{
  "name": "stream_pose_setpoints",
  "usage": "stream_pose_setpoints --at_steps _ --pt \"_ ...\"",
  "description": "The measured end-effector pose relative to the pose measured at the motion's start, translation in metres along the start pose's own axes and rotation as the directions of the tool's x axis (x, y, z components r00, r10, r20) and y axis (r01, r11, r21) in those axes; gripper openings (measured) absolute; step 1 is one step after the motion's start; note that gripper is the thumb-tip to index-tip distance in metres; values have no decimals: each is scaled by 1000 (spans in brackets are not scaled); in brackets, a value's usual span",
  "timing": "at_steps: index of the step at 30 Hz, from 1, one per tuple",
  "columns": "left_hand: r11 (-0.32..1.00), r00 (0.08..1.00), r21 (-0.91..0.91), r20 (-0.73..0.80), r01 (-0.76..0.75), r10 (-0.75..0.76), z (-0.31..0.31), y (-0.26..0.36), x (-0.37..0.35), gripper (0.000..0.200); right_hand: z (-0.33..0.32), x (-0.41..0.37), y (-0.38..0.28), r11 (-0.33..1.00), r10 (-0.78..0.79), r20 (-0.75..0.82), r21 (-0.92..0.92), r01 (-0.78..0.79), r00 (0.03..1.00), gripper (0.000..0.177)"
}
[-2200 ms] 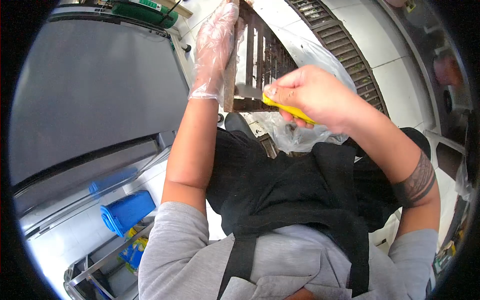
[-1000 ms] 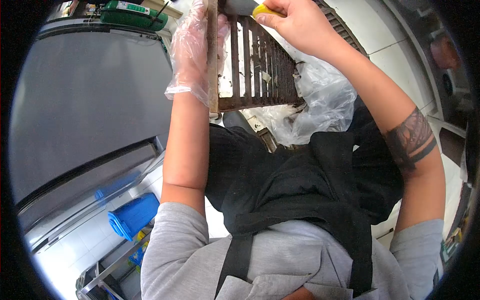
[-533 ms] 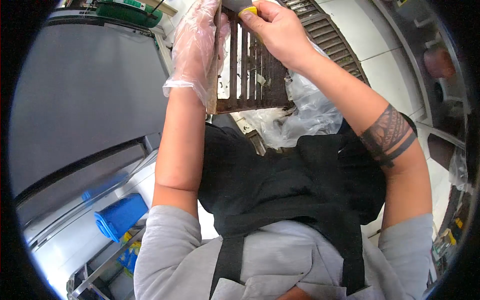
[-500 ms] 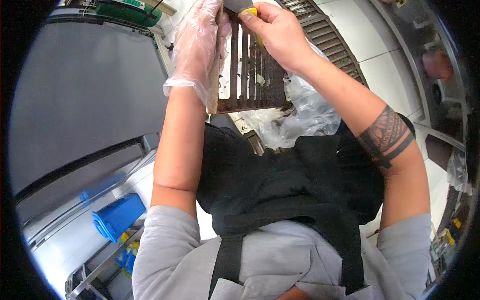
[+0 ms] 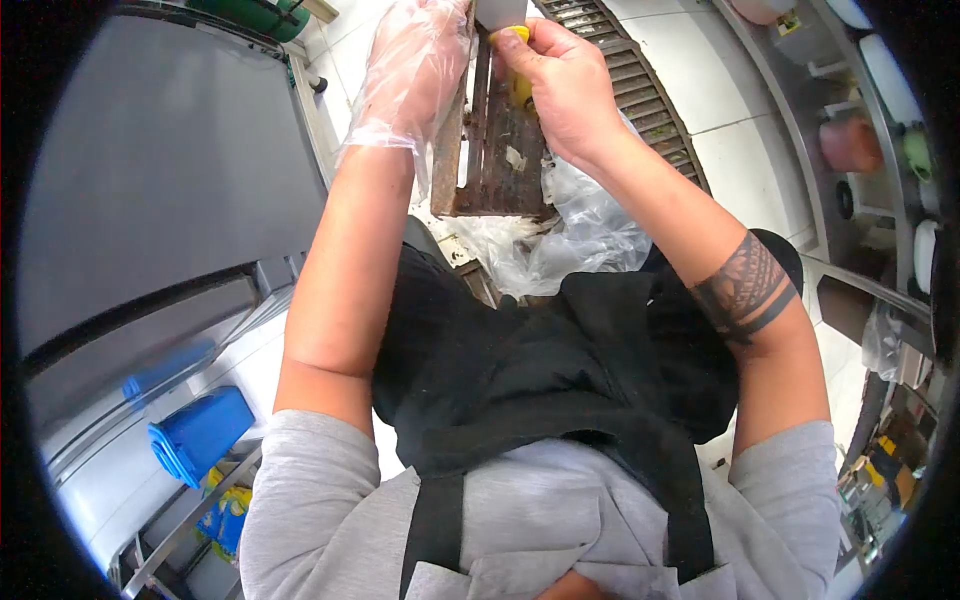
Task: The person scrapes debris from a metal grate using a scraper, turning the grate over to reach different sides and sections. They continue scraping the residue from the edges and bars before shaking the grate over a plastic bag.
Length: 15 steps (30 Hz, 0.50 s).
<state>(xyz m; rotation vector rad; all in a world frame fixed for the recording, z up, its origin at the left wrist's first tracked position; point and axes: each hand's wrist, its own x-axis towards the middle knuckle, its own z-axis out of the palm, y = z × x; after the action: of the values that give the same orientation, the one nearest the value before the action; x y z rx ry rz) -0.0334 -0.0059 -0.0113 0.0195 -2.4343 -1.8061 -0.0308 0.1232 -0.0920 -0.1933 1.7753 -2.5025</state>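
My left hand point(image 5: 415, 65), in a clear plastic glove, grips the side of a dirty brown slatted grate point(image 5: 490, 190), which is tilted up in front of my knees. Its fingertips are partly hidden behind the grate's edge. My bare right hand point(image 5: 575, 90) is closed around a scraper with a yellow handle point(image 5: 522, 92). The scraper's flat grey blade point(image 5: 500, 12) lies over the upper part of the grate, near the top of the view. Bits of pale debris cling to the slats. Crumpled clear plastic point(image 5: 595, 225) lies just beneath and right of the grate.
A row of floor drain grating point(image 5: 650, 95) curves past on the right, set in white tiles point(image 5: 745, 150). A large grey panel point(image 5: 170, 180) stands at left, with a blue bin point(image 5: 205, 430) below it. Metal shelving point(image 5: 830, 180) holds containers at right.
The grate has turned more edge-on, so its slots look narrower. Both hands stay on their things, and the whole view has shifted slightly.
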Motion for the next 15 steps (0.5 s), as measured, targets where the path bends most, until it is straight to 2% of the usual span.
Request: stream_pose_setpoints --at_steps 2,3,4,5,7,8,10,11,12,13,14,15 --pt "969 968 59 90 -238 232 -4 -8 5 35 3 -3 0 999 -39 -61 -5 39 997 18" --pt "969 968 54 89 -239 234 -3 -6 5 35 4 -6 -2 987 -119 -42 -111 114 992 21" --pt "990 987 -28 79 -141 143 -2 -3 4 34 8 -11 -11 994 -69 -40 -83 65 997 22" --pt "993 996 -111 78 -41 50 -2 -1 3 34 5 -8 -7 990 -100 -22 -103 98 995 22" --pt "990 992 -115 84 -79 89 -4 -9 8 33 3 -2 -4 983 -137 -6 -122 135 991 22" --pt "987 988 -114 90 -116 126 -6 -12 10 33 4 1 -1 992 -103 -29 -76 101 994 22" --pt "990 995 -126 64 -62 71 -1 -6 5 33 0 7 4 997 -73 -47 -34 71 996 22" --pt "990 999 -138 39 -7 12 -1 -4 4 33 -2 11 7 989 -85 -47 -128 78 995 19" --pt "990 999 -141 37 -9 14 -1 -2 3 33 -1 12 6 972 -94 -46 -220 81 995 18" --pt "997 999 -66 26 -26 28 -3 -1 3 32 0 11 5 971 -94 -45 -223 82 995 18" --pt "999 999 8 15 -44 44 -3 0 3 31 2 11 5 931 -193 -118 -336 143 974 22" --pt "999 999 1 13 -50 50 -5 -6 7 31 5 12 3 872 -299 -176 -450 194 938 28"
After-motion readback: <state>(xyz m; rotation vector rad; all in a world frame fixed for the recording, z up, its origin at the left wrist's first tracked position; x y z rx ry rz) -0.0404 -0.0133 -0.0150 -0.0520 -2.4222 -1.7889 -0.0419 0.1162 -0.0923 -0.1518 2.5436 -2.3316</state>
